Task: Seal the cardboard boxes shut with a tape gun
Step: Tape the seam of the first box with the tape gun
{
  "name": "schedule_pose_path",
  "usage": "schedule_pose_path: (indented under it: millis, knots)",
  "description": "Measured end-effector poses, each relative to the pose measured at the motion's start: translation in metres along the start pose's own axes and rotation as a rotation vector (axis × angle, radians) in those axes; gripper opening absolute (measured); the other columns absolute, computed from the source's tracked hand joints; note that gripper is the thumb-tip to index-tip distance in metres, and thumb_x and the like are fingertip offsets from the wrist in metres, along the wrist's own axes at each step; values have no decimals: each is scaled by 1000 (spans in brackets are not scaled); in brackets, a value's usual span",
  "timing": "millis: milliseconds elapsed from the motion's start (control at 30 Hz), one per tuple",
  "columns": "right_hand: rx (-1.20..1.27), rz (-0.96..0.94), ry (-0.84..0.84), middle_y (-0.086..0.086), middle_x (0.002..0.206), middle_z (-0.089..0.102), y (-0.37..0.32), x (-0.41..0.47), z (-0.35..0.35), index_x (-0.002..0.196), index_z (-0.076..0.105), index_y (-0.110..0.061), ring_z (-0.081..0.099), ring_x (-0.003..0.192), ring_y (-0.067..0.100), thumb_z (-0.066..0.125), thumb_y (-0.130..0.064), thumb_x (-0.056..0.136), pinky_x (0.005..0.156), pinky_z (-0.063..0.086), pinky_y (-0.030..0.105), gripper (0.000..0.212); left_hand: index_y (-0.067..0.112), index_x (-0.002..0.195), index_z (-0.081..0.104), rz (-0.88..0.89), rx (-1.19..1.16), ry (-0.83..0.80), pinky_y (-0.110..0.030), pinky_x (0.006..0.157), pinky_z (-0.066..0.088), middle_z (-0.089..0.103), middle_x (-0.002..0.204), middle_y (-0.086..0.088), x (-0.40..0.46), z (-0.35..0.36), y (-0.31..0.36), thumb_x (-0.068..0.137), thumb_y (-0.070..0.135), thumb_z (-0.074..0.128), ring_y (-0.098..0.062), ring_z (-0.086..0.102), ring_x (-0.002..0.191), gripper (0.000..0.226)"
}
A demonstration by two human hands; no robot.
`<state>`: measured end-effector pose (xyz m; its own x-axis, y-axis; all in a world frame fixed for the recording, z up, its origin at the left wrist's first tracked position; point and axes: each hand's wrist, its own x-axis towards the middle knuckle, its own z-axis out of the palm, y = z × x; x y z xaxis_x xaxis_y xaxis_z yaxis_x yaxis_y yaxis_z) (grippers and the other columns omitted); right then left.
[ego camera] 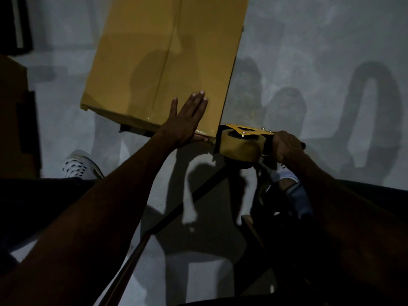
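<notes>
box: cardboard box (pixel 159 62) on the floor (pixel 309 51), 12 o'clock from the person, centre seam glossy, likely taped.
left hand: left hand (pixel 187 120) flat, fingers straight, pressing the near corner, probably to steady it.
right hand: right hand (pixel 287 149) curled round the tape gun (pixel 240 143) handle, gun at the box's 5 o'clock corner, apparently ending a run.
hidden: blade, tape end lost in shadow; box's far end cut off.

1. Dim overall; the arms and the lower edge sink to near black.
2. Hard, doubled shadows fall across the grey floor (pixel 309 51).
3. The box (pixel 167 62) top carries a soft sheen and a shadow.
4. Straight lines bow toward the edges.
</notes>
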<state>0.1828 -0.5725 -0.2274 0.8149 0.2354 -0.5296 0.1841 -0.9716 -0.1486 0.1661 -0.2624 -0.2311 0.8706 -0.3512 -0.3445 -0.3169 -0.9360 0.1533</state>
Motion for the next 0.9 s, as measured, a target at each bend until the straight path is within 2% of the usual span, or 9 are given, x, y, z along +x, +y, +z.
schedule_pose_path:
  millis: [67, 167, 300, 467, 600, 700, 800, 900]
  knots:
    - [-67, 126, 5, 18, 108, 65, 4, 1, -5, 109, 63, -7, 63, 101, 39, 71, -32, 83, 84, 48, 42, 37, 10, 155, -11, -12, 0, 1, -63, 115, -2, -18, 163, -9, 1, -2, 0, 87, 67, 50, -25, -14, 151, 108]
    - [-29, 222, 28, 23, 113, 62, 26, -3, -5, 116, 59, -1, 60, 106, 41, 63, -29, 89, 84, 47, 41, 39, 10, 155, -11, -20, -16, -4, -64, 115, 0, -18, 163, -8, 2, 2, 1, 86, 68, 50, -25, -13, 151, 109]
    - [57, 267, 25, 31, 113, 61, 46, -10, -3, 116, 58, 5, 59, 104, 44, 68, -24, 87, 81, 46, 41, 42, 11, 156, -11, -29, -50, 5, -66, 114, 0, -17, 164, -7, 0, 0, 2, 84, 72, 49, -24, -13, 151, 112]
    - [168, 283, 53, 29, 105, 65, 49, -16, -13, 107, 64, 3, 62, 98, 43, 68, -26, 85, 78, 47, 41, 36, 9, 155, -14, -167, -109, 28, -70, 109, -6, -21, 163, -7, 0, 2, 26, 73, 89, 40, -25, -17, 150, 126]
    - [217, 310, 31, 24, 107, 67, 53, -30, -36, 106, 67, -2, 62, 99, 40, 70, -27, 83, 75, 44, 35, 34, 5, 154, -13, -263, -73, 38, -72, 109, 0, -20, 162, -12, 2, 7, 44, 79, 82, 45, -31, -15, 150, 122]
    - [261, 359, -33, 19, 100, 67, 51, -46, -68, 92, 66, -9, 60, 85, 33, 74, -25, 78, 67, 42, 31, 23, 5, 152, -17, -260, -116, -78, -73, 110, 2, -24, 161, -12, 1, -10, 44, 75, 79, 56, -32, -17, 149, 130]
    - [338, 381, -25, 14, 82, 66, 50, -75, -108, 88, 68, -4, 62, 68, 27, 78, -25, 73, 52, 47, 29, 28, 5, 153, -16, -246, -163, -193, -70, 111, -2, -24, 161, -11, -8, -39, 45, 76, 71, 65, -29, -14, 150, 130]
    - [394, 364, 57, 12, 82, 69, 48, -120, -154, 87, 71, -7, 66, 74, 28, 80, -24, 70, 58, 56, 34, 26, 4, 154, -12, -237, -178, -199, -67, 114, 3, -16, 163, -12, -30, -67, 56, 85, 59, 63, -29, -6, 151, 116]
